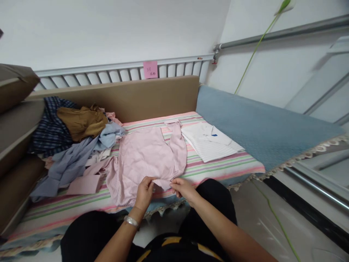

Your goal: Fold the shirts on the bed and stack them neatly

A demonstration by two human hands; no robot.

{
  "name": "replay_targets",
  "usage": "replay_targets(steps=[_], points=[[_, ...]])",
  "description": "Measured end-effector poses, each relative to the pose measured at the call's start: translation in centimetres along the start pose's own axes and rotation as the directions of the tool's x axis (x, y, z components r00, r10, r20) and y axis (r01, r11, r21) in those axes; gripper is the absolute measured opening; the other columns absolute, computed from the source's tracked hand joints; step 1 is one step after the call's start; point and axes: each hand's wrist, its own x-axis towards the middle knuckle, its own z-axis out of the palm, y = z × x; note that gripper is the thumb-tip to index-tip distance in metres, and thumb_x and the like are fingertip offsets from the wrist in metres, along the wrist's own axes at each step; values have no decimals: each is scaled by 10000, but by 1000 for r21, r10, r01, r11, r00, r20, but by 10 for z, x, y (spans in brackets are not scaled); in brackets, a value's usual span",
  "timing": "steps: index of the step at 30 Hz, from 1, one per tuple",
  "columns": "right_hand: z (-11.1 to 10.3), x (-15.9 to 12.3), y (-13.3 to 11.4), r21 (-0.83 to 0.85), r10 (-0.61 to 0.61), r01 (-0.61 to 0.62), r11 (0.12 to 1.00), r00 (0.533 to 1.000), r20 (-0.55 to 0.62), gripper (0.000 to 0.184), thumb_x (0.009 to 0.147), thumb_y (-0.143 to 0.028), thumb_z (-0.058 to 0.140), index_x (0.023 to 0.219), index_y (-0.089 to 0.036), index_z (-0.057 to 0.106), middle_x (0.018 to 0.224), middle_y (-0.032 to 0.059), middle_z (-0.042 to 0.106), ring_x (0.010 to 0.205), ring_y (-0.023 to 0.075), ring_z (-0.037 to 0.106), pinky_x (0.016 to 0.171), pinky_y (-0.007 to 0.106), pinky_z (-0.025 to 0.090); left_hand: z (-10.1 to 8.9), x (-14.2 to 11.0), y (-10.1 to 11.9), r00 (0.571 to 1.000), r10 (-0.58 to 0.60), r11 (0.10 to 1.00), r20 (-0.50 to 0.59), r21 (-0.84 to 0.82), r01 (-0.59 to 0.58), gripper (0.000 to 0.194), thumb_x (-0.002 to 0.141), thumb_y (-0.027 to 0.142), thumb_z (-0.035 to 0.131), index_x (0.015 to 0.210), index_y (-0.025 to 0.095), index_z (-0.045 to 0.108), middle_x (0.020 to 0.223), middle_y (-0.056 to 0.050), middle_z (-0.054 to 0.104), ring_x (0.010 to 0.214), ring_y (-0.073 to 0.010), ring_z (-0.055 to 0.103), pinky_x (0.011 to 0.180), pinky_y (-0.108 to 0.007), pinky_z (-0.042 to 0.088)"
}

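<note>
A pale pink long-sleeved shirt (pixel 145 149) is spread over the striped cover in front of me, its collar end nearest my body. My left hand (pixel 145 191) pinches one side of the collar, and my right hand (pixel 183 189) pinches the other side; the collar stretches between them. One sleeve lies to the left with its wide cuff (pixel 85 184) flat; the other runs up the right side. To the right of the shirt sits a folded white striped shirt (pixel 211 142) with a small blue mark near its collar.
A heap of crumpled clothes (pixel 81 123) lies at the left beside stacked brown cushions (pixel 16 120). Behind the striped cover (pixel 234 165) stands a tan backrest (pixel 147 96), with a radiator (pixel 114 75) and a pink note (pixel 150 69) beyond. A blue quilted cover (pixel 253 123) spans the right.
</note>
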Motion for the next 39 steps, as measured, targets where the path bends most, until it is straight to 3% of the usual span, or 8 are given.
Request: replay_targets(steps=[7,11,16,20,23,25,30,39], points=[[-10,-11,-9,-281,-234,180,943,957,-172,78,776,-231,521,796,-186,582,759,25,638,673,153,594,654,290,480,0,-4,8,1000,19,999,20,28,-19,204,762,180,466,846,198,651,819,-49,623,826,-189,569,785,-342,442],[8,-26,-19,-681,-638,503,532,767,68,428,729,-167,597,1152,-222,572,1277,90,526,1183,258,450,1002,433,345,6,-14,25,992,88,987,91,125,-99,214,759,145,476,872,204,648,822,-54,605,841,-192,546,789,-343,438],[21,-24,-15,-780,-635,531,330,736,233,229,761,-79,530,893,-216,657,1087,73,639,1132,257,495,1015,477,308,-4,-34,31,973,128,954,192,245,-174,166,803,227,494,880,211,640,840,-68,600,853,-209,532,785,-368,437],[15,-24,-3,-772,-653,570,279,702,282,199,780,-92,535,868,-230,650,1073,66,644,1124,256,504,1005,496,309,-49,-58,-2,995,-51,990,-86,124,62,205,753,327,570,910,218,645,918,-77,620,906,-235,546,863,-419,425],[14,-27,6,-773,-655,578,261,695,298,174,792,-108,551,866,-234,645,1067,63,647,1109,256,514,1004,501,308,-86,-78,-34,835,-398,917,-381,-139,374,291,659,425,639,828,189,618,846,-73,627,800,-233,579,795,-422,465],[14,-28,10,-775,-653,581,249,692,308,170,799,-110,553,870,-235,643,1071,59,646,1105,251,516,1010,498,302,-99,-87,-48,732,-547,837,-406,-261,481,358,638,480,635,803,165,591,788,-77,635,704,-224,597,680,-409,493],[15,-25,12,-782,-658,578,233,686,312,142,816,-129,553,877,-223,640,1083,60,641,1114,245,511,1017,485,296,-91,-85,-53,705,-668,713,-238,-475,515,455,597,527,667,800,125,607,750,-86,668,664,-198,636,611,-344,508],[13,-25,12,-780,-616,573,251,716,328,104,798,-142,591,814,-224,653,1031,43,660,1061,236,541,1014,479,288,-91,-83,-61,617,-713,687,-335,-512,516,418,570,567,650,626,172,527,518,14,557,456,-154,537,498,-323,460]])
